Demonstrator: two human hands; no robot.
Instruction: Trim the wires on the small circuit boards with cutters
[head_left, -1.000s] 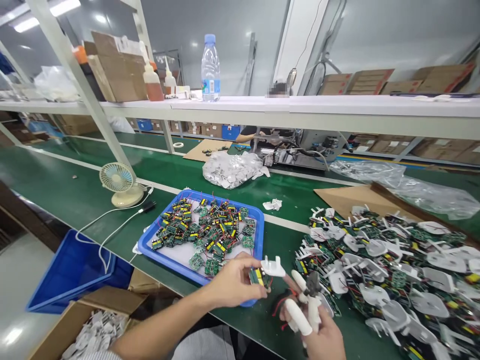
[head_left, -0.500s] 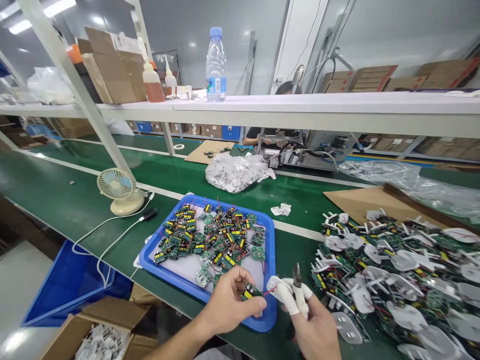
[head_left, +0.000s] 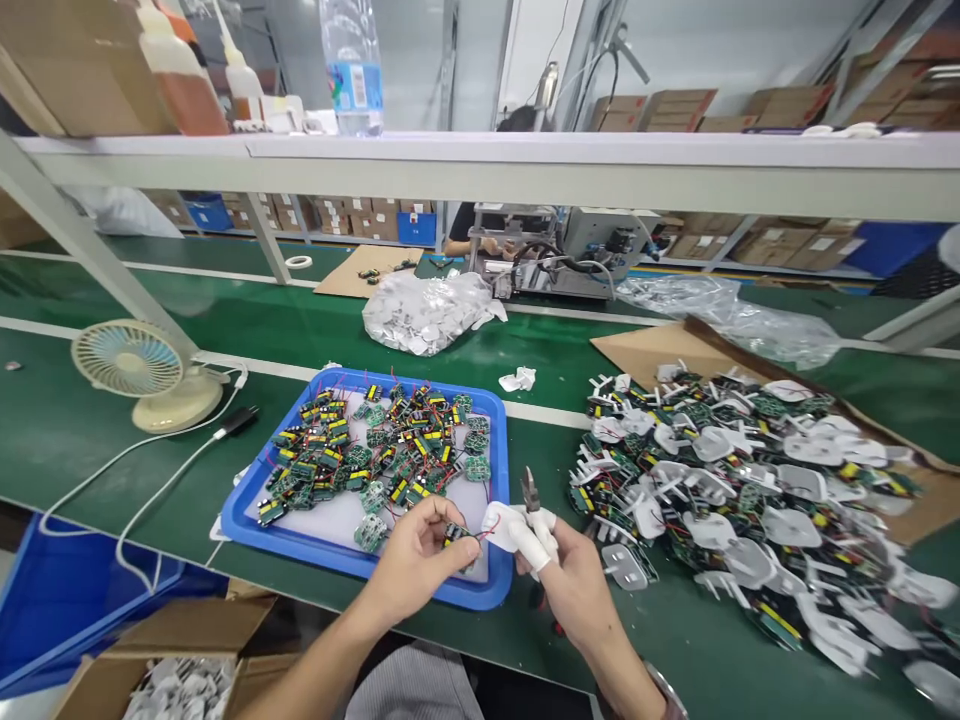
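Observation:
My left hand [head_left: 415, 562] pinches a small green circuit board [head_left: 453, 534] with yellow and black parts over the tray's front right corner. Red wire runs from the board to a white plastic plug cover [head_left: 501, 524] at my right hand's fingertips. My right hand [head_left: 576, 578], with white covers on some fingers, is closed around wire cutters [head_left: 531, 492], their jaws pointing up. Below and beyond my left hand lies the blue tray [head_left: 300, 546], holding many similar boards [head_left: 360, 455]. To the right of my right hand is a heap of boards with white plug covers [head_left: 720, 450].
A small fan [head_left: 142, 375] and a cable with a black plug [head_left: 238, 421] stand left. Behind the tray are a bag of white pieces [head_left: 427, 312] and a shelf [head_left: 480, 170]. A person's arm [head_left: 466, 235] shows at a machine [head_left: 551, 250]. An open carton [head_left: 172, 640] is below left.
The view has shifted, so the tray, fan and shelf appear further left and higher. Both hands keep their hold on the board, plug cover and cutters, staying close together.

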